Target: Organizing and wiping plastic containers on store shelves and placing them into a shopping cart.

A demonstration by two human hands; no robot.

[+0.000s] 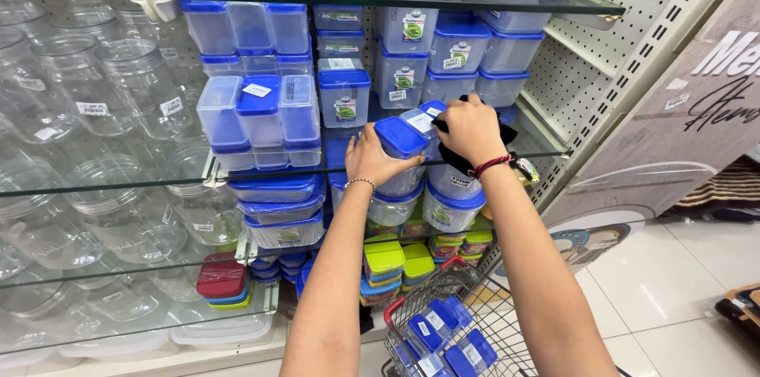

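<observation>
Well, the big glass shelf (119, 179) runs across the middle of the frame, full of clear plastic boxes with blue lids. Lower right sits a wire cart (467, 322) with more small boxes inside. The left hand (378, 159) is curled around a small box with a blue lid (400, 140) in the middle of the frame. It looks light, stiff and a bit slippery, so holding its sides under the lid seems best. The right hand (471, 128) is closed on a black cloth (459, 159) just beside it.
</observation>
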